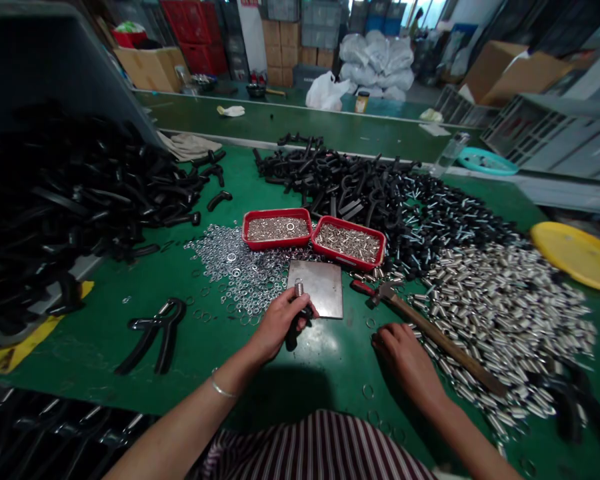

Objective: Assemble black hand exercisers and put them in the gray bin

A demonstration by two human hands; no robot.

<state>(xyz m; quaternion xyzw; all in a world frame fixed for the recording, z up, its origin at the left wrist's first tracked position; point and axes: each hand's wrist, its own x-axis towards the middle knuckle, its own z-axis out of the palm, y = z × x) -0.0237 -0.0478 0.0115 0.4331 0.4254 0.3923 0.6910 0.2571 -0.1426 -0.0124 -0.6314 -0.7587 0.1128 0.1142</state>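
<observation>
My left hand [286, 321] is closed around a black handle part [292, 335] and a metal spring [299, 288], at the lower left edge of a square metal plate [325, 287]. To the right, my right hand [399, 347] rests low over the green table, fingers curled down; its fingertips are partly hidden, so anything under them cannot be made out. A hammer [445, 340] with a wooden handle lies just beyond it. Two red trays, one with small rings [277, 229] and one with small metal pins [350, 243], stand behind the plate.
Springs [505, 320] are heaped at the right, black parts [340, 180] at the back. Loose rings and nuts [245, 273] spread left of the plate. An assembled black piece [163, 333] lies at left, near a grey bin [95, 67] of black parts. A yellow lid [580, 257] sits far right.
</observation>
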